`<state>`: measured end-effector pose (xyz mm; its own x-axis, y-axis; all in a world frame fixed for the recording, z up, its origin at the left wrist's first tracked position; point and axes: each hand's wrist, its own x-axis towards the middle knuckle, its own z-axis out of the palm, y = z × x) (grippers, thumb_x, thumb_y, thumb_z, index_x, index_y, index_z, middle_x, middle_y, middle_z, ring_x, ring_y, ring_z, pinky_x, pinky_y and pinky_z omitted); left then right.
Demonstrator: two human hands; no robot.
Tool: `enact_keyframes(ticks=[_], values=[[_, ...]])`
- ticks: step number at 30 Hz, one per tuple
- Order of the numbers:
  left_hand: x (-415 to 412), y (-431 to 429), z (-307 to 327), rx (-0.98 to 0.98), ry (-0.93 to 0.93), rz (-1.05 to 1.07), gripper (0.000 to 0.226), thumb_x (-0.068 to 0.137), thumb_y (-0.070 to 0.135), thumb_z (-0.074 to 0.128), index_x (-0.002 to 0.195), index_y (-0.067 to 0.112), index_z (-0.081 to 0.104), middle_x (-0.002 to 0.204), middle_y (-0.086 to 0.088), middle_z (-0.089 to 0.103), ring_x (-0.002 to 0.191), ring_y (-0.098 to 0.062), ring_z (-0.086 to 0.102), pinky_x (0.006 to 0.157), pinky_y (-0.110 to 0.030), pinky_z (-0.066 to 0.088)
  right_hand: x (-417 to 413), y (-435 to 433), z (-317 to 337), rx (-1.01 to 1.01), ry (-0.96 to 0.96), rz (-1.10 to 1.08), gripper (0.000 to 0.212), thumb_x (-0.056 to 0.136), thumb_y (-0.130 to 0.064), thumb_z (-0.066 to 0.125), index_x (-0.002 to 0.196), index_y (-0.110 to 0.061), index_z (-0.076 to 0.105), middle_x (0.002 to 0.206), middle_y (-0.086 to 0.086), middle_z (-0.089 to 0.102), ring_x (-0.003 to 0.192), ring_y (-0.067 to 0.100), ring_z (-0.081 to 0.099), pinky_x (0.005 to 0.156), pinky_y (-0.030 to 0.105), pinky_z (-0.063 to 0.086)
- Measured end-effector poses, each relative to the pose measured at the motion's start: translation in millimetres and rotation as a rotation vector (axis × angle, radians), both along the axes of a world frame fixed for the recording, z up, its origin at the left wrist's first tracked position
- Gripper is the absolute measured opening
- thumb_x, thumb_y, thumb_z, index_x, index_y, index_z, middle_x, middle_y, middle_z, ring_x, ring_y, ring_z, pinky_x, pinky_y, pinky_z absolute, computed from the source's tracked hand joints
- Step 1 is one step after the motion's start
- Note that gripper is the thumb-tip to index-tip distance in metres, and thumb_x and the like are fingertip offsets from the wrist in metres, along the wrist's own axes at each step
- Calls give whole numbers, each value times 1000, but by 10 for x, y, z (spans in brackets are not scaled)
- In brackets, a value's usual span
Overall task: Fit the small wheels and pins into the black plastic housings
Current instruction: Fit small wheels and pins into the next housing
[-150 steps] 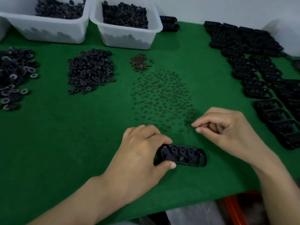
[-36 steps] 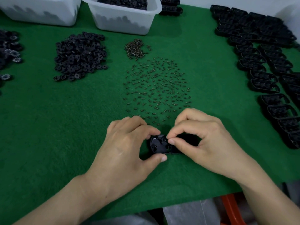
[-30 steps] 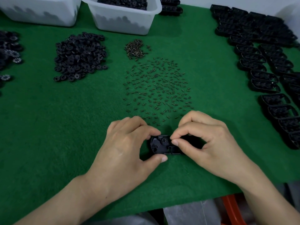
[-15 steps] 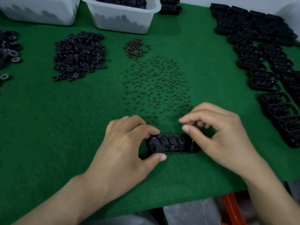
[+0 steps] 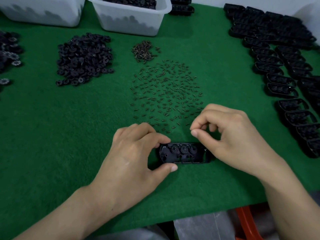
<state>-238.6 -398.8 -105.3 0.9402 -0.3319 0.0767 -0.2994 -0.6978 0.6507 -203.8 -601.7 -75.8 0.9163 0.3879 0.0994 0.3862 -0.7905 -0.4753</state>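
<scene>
A black plastic housing (image 5: 183, 154) lies open side up on the green felt (image 5: 52, 135), with three small wheels seated in a row inside it. My left hand (image 5: 131, 156) grips its left end between thumb and index finger. My right hand (image 5: 232, 135) hovers just above the housing's right end, thumb and index fingertip pinched on what looks like a small pin, the other fingers curled. Loose pins (image 5: 166, 94) are scattered just beyond both hands. A heap of black wheels (image 5: 83, 58) lies at the back left.
Rows of black housings (image 5: 285, 66) fill the right side. A small clump of screws (image 5: 143, 51) lies behind the pins. Two white bins (image 5: 128, 23) (image 5: 39, 14) stand at the back. More wheels (image 5: 8, 52) lie at the far left. The table's front edge is near my forearms.
My right hand has lifted off the housing, where it was pressing near the left end, and moved right and back to the pins' near edge. My left hand keeps its grip.
</scene>
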Motion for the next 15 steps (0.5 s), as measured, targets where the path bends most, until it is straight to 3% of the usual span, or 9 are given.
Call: enact_keyframes(ticks=[5, 12, 15], values=[[8, -1, -2, 0, 0, -1, 42, 65, 53, 63, 98, 28, 65, 83, 16, 50, 84, -1, 44, 88, -13, 24, -169, -36, -85, 267, 53, 20, 3, 76, -14, 67, 75, -16, 68, 78, -8, 58, 74, 10, 54, 66, 16, 39], [9, -14, -1, 7, -9, 1, 41, 65, 52, 64, 97, 27, 66, 83, 15, 51, 82, -4, 47, 86, -21, 28, -259, -70, -230, 310, 31, 1, 3, 75, -11, 68, 76, -14, 69, 81, -3, 56, 78, 13, 56, 70, 23, 43], [3, -9, -3, -1, -15, 3, 42, 65, 55, 61, 96, 27, 65, 82, 15, 50, 82, -3, 45, 85, -20, 28, -269, -86, -242, 314, 16, 2, 3, 76, -9, 67, 76, -12, 68, 81, -4, 56, 77, 11, 56, 70, 20, 42]])
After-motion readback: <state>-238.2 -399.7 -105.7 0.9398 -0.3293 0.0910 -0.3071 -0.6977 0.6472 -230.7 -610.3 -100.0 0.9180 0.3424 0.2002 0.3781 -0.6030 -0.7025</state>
